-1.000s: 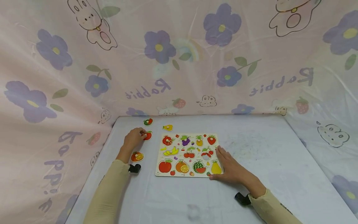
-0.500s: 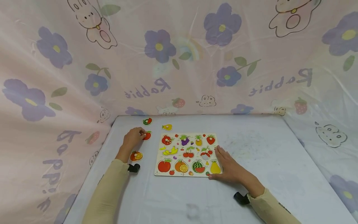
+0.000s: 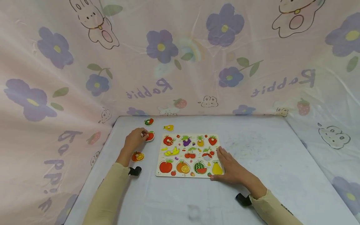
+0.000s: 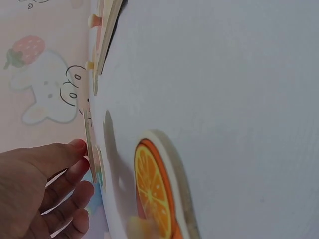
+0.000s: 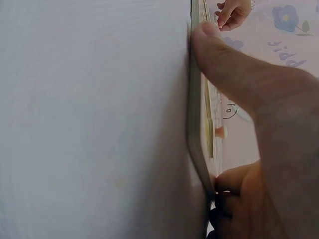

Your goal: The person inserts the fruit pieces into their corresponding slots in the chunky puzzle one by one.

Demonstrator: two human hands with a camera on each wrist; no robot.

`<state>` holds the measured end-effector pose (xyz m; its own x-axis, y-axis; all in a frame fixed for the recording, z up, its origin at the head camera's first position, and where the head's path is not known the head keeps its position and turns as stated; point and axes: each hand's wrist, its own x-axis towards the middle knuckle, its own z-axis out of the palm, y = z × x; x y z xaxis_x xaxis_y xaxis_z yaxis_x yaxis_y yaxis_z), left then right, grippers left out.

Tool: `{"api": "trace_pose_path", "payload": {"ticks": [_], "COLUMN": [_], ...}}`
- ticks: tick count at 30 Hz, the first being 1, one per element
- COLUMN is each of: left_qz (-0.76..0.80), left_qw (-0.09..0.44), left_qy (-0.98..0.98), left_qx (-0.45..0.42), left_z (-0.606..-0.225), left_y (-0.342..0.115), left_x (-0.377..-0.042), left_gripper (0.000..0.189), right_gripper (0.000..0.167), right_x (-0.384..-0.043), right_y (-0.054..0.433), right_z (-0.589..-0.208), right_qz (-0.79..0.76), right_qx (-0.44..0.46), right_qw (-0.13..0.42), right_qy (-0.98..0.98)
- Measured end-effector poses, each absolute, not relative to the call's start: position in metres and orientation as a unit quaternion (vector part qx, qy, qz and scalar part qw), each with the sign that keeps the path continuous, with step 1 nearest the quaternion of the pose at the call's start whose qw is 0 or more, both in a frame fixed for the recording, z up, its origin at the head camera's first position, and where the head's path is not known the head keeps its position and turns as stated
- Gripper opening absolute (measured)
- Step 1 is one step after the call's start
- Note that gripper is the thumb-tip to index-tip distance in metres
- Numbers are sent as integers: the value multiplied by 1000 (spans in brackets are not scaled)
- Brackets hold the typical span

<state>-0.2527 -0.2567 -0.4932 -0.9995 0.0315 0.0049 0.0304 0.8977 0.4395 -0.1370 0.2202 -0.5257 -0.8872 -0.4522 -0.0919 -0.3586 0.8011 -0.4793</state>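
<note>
In the head view my left hand (image 3: 135, 140) pinches the red apple piece (image 3: 150, 136) at the table's far left. The left wrist view shows this thin apple piece (image 4: 89, 144) edge-on between thumb and fingers, with a shadow on the table beside it. Nearer me lies an orange piece (image 3: 137, 156), its knob facing up. To the right is a wooden fruit puzzle board (image 3: 184, 176). My right hand (image 3: 232, 165) rests along the board's right edge, fingers extended and thumb at the near corner. In the right wrist view the thumb touches the board's side (image 5: 195, 109).
Behind the left hand lies a watermelon piece (image 3: 149, 122), and a pear piece (image 3: 168, 127) is beyond the board. Knobbed pieces fill the board's two far rows; pictures without knobs show in its near row. A patterned curtain (image 3: 185, 72) encloses the white table (image 3: 264, 150).
The apple piece has shifted slightly to the right between my left fingers, and more of it shows. My right hand and the board have stayed in place.
</note>
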Motion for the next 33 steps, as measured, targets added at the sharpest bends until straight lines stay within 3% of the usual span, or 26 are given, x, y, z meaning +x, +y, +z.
{"api": "trace_pose_path", "payload": {"ticks": [33], "left_qz": [222], "left_qw": [26], "left_qy": [972], "left_qx": [72], "left_z": [-476], "left_y": [-220], "left_x": [-203], "left_gripper": [18], "right_gripper": [136], "right_x": [-137], "right_y": [221], "right_z": [-530], "right_qz": [-234], "right_qx": [-215], "right_qw": [94], "right_qy": [943]}}
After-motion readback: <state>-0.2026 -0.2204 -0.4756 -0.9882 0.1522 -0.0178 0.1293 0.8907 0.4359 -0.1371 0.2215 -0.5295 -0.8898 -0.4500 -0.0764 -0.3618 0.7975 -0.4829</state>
